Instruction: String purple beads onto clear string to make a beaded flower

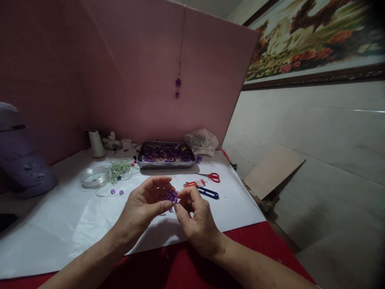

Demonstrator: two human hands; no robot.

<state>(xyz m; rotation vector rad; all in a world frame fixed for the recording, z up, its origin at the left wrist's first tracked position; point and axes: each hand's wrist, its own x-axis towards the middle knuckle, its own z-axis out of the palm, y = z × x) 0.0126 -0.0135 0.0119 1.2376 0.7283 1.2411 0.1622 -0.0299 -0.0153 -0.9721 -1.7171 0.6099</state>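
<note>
Between my two hands, above the white-covered table, is a small cluster of purple beads [172, 196]. My left hand [152, 197] curls around its left side, thumb below and fingers above. My right hand [194, 212] pinches at the cluster's right edge with thumb and forefinger; any thread there is too fine to make out. Just behind my right hand lie a dark blue-handled tool [209, 193] and a small red-and-clear item [197, 183]. Red-handled scissors [213, 177] rest a little farther back. Two loose purple beads [117, 192] sit on the white sheet to the left.
A metal tray [167, 165] of purple beads stands at the back, beside a plastic bag [202, 141]. Left are a clear spool [94, 177], tangled green thread [118, 170], a thread cone [96, 144] and a purple container [25, 160]. A beaded strand [178, 82] hangs against the pink panel.
</note>
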